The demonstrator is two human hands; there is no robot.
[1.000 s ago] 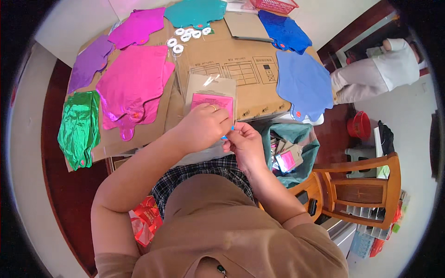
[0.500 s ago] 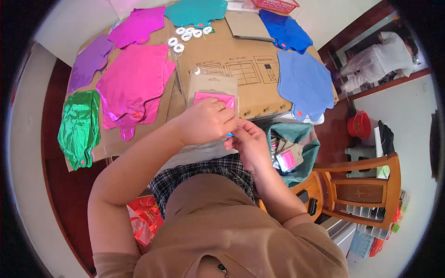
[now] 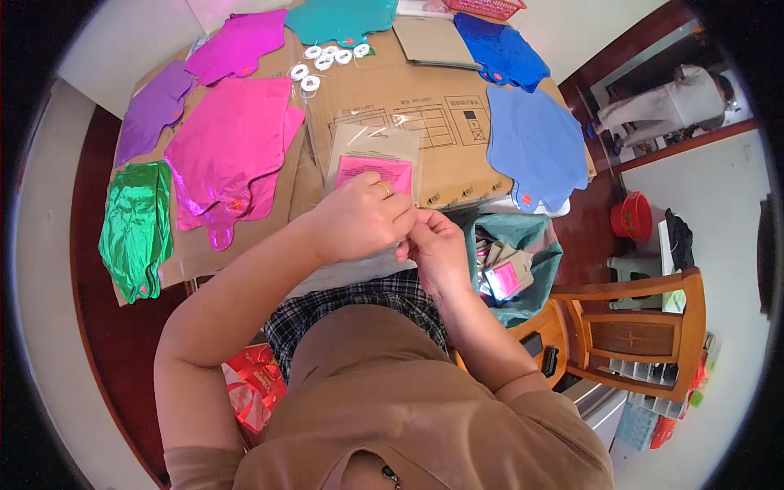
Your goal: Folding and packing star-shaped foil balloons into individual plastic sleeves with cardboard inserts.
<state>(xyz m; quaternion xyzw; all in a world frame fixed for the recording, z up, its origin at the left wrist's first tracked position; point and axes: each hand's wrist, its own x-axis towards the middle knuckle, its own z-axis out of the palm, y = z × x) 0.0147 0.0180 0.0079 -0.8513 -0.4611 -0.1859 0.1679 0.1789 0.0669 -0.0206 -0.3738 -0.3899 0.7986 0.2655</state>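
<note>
A clear plastic packet (image 3: 363,137) with a brown card and a folded pink foil sheet (image 3: 371,170) in it lies at the near edge of the cardboard-covered table. Over the packet's lower part, my left hand (image 3: 369,214) is closed, its bent fingers gripping the near end. My right hand (image 3: 439,249) pinches at the packet's lower right corner, thumb and forefinger together, touching my left fingertips. Both hands hide that near end. Left of the packet are flat pink foil balloons (image 3: 233,147). Beyond it lie several small white ribbon rolls (image 3: 325,61).
Around the table lie green (image 3: 137,229), purple (image 3: 151,114), magenta (image 3: 238,45), teal (image 3: 341,20), dark blue (image 3: 502,53) and light blue foil balloons (image 3: 537,147). Brown cards (image 3: 437,41) are stacked at the back. A teal bag (image 3: 539,282) of filled packets stands right, beside a wooden chair (image 3: 637,335).
The packet has shifted slightly and lies a little flatter under my hands. Both hands stay together at its near end. In the background, the other person has moved a little.
</note>
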